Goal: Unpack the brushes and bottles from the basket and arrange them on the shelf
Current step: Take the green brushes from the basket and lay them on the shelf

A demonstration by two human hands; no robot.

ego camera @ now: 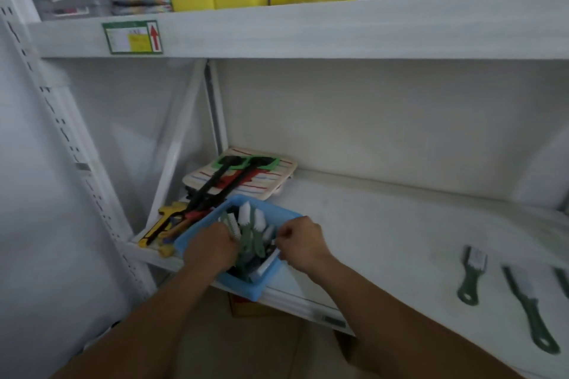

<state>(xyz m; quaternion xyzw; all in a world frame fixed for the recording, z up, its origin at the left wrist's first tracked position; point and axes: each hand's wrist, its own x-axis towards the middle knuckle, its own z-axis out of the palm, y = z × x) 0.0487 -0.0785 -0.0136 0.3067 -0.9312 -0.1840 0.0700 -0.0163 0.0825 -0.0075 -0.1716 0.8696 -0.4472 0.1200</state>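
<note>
Fingers of both our hands are curled down among the contents of the blue basket (246, 288). Our left hand (212, 248) is closed around something at the near left of the basket, beside a brush with pale bristles; which handle it grips we cannot tell, as the knuckles cover it. Our right hand (300, 243) is pinched shut at the basket's right rim, apparently on a thin pale item, though blur prevents confirmation.

The basket sits on the lower shelf (385, 224), its near corner overhanging the front edge. We judge it was set there so that both hands are free and each item travels only a short way to its place. Inside it stand several green-handled brushes (251, 240) with white heads, bristles uppermost, packed close together. No bottle is visible in the basket from this angle.

Well to the right, two green-handled brushes (529, 311) already lie flat on the same shelf, side by side, handles toward us, with the edge of a third at the frame border. This suggests a row being built, handles outward for easy picking.

At the left end, long black scrubbers (221, 181) rest on a striped board (271, 175); they are not in the way.

We judge the task early to midway: most brushes remain in the basket. Tangled handles may lift together.
</note>
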